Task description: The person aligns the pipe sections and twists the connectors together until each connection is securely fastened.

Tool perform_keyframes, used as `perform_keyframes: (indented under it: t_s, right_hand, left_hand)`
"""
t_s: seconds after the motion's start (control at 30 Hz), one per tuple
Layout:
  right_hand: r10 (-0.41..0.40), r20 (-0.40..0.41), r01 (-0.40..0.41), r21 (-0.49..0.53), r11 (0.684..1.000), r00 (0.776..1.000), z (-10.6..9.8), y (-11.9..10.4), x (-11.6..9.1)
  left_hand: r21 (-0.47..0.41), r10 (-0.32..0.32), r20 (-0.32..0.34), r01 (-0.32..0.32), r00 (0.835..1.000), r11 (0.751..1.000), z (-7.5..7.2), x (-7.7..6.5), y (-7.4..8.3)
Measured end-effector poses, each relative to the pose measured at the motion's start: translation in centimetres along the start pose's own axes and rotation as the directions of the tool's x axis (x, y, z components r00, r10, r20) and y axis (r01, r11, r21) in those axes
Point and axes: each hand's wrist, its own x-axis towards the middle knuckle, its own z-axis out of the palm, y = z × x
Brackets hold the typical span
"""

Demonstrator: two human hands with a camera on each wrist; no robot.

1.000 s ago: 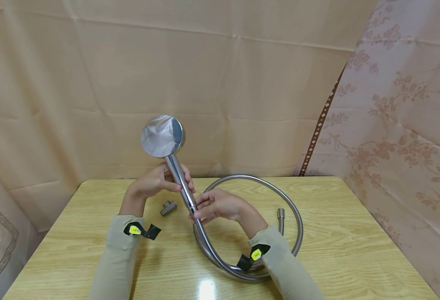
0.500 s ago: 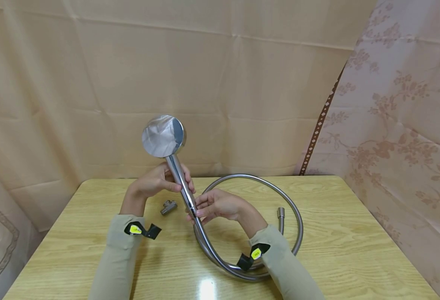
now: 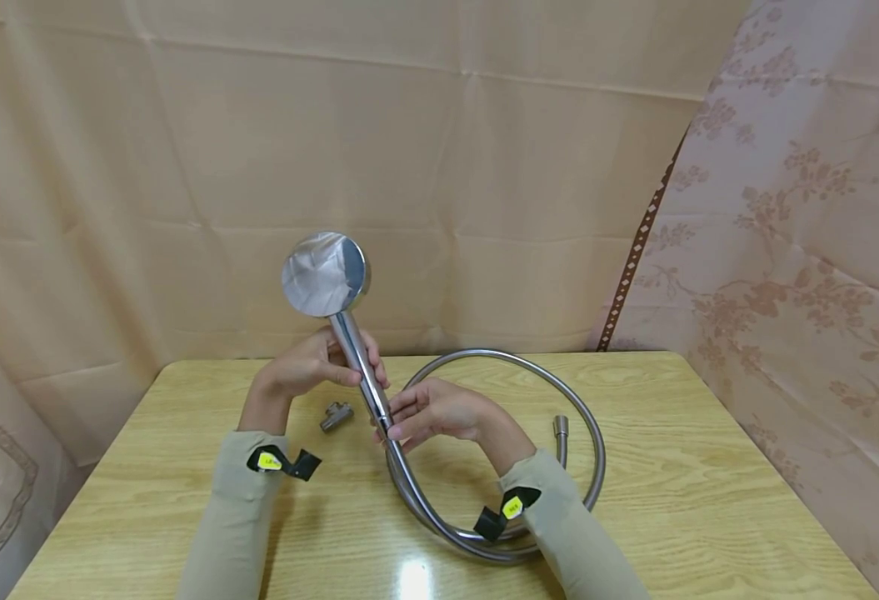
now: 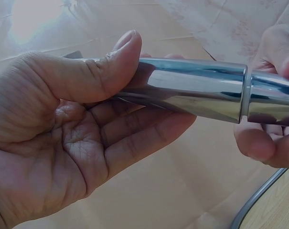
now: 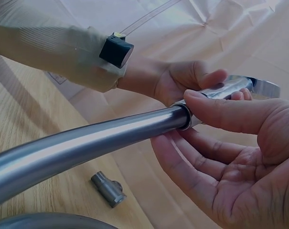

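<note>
My left hand [image 3: 306,364] grips the handle of a chrome shower head [image 3: 327,275], its round face tilted up at the upper left. In the left wrist view the thumb lies over the shiny handle [image 4: 197,88] and the fingers pass beneath it. Just below, my right hand [image 3: 439,410] pinches the end nut of the metal shower hose [image 3: 418,492] between thumb and fingers. A thin pale gap [image 4: 246,95] shows between handle and nut. From the nut, the hose [image 5: 87,138] runs down to the table in the right wrist view.
The hose lies in a loop on the wooden table [image 3: 709,500], its free end fitting [image 3: 561,427] at the right. A small metal tee fitting [image 3: 337,415] sits left of the loop. A beige curtain [image 3: 439,167] hangs behind the table's back edge.
My right fingers and thumb shift slightly around the hose nut. The left hand and shower head stay nearly in place.
</note>
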Motion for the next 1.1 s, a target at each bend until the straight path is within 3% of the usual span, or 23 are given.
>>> perform_keyframes:
  t_s: [0.27,0.7,1.1]
  right_hand:
    - [0.023,-0.055,-0.023,0.001,1.000,0.998,0.17,-0.09,0.03]
    - [0.008,-0.046,-0.010,-0.049,0.999,0.999,0.25,0.03,0.15]
    - [0.024,-0.065,-0.024,-0.003,1.000,0.998,0.29,-0.11,0.06]
  left_hand:
    - [0.007,0.004,-0.006,-0.004,1.000,1.000,0.01,0.00,0.07]
    - [0.006,-0.002,0.001,0.002,1.000,1.000,-0.04,-0.04,0.03]
    - [-0.001,0.006,0.006,-0.006,1.000,1.000,-0.16,-0.15,-0.04]
